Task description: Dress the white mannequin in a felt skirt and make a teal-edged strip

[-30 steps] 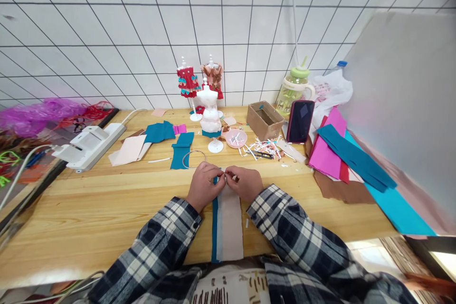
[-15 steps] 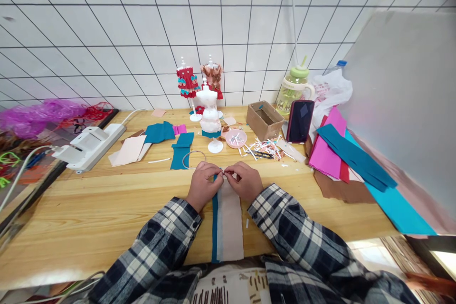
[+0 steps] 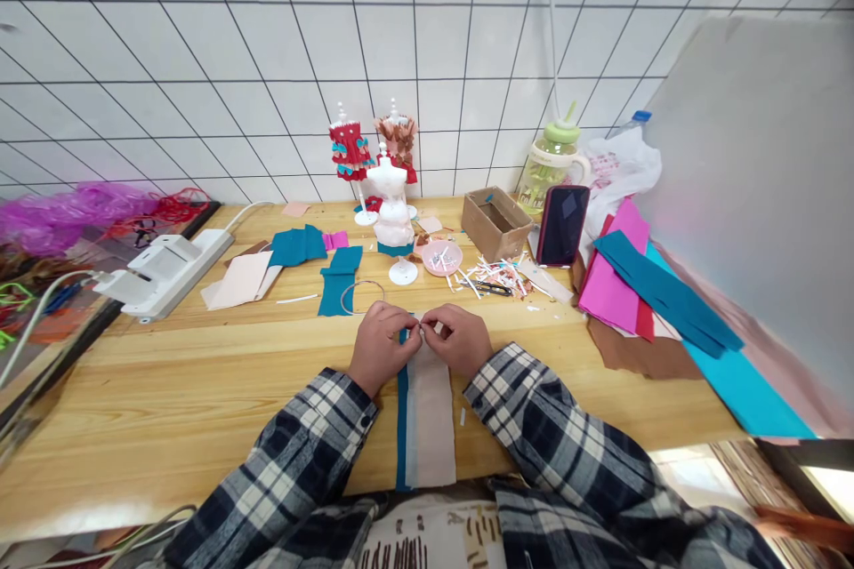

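A long strip of pale pink paper [image 3: 432,427] with a teal edge [image 3: 402,431] lies on the table in front of me; it may be crepe paper. At its far end my left hand [image 3: 385,345] and my right hand [image 3: 459,340] meet, each with thumb and forefinger pinched together. Whatever sits between the fingertips is too small to make out. Just beyond my left hand are a thin ring of wire [image 3: 364,295] and a teal piece [image 3: 341,280]. A small white dress form [image 3: 390,209] with a teal band stands behind the hands.
Two more dress forms, one in a red outfit [image 3: 350,151] and one in brown ruffles [image 3: 396,142], stand by the wall. A pink dish [image 3: 441,258], scraps, a cardboard box [image 3: 497,224], phone [image 3: 563,227] and bottle [image 3: 551,164] are right of centre. A power strip [image 3: 177,271] sits left.
Both hands stay at the far end of the strip, pinched close together. The fingertips have shifted only slightly, and the view has moved a little.
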`<control>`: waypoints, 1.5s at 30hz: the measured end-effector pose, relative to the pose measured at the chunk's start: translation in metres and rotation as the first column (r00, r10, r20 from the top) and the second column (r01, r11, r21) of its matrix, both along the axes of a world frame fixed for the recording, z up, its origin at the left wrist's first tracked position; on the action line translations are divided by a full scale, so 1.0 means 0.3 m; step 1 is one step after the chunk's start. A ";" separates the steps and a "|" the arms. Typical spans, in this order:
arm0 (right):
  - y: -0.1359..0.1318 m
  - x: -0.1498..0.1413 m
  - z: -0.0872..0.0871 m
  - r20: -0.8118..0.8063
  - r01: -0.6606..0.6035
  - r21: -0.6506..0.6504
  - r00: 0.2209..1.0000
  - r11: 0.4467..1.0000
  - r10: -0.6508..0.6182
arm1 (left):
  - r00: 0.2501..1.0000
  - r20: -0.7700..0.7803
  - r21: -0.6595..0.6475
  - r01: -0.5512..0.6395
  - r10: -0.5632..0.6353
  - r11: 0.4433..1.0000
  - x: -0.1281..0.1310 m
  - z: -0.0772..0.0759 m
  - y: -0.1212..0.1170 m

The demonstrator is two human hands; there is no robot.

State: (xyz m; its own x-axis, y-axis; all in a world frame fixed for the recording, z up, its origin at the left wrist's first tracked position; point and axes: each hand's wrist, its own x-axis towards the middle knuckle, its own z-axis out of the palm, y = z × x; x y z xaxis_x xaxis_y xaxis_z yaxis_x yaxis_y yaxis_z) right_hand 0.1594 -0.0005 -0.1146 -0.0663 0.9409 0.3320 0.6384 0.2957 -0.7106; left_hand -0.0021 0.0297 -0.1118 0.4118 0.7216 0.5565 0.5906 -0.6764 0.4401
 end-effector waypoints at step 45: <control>0.308 0.395 0.206 0.254 0.448 0.352 0.799 0.822 -0.545 | 0.992 0.123 -0.085 0.041 -0.030 0.996 -0.035 -0.011 0.045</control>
State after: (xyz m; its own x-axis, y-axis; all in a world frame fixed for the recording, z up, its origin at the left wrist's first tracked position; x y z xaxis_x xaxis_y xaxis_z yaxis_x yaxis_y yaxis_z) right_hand 0.2779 0.0919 -0.0528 0.2361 0.7536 0.6135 0.9272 0.0142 -0.3743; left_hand -0.0128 0.0433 -0.1150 0.3713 0.7558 0.5394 0.5054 -0.6518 0.5654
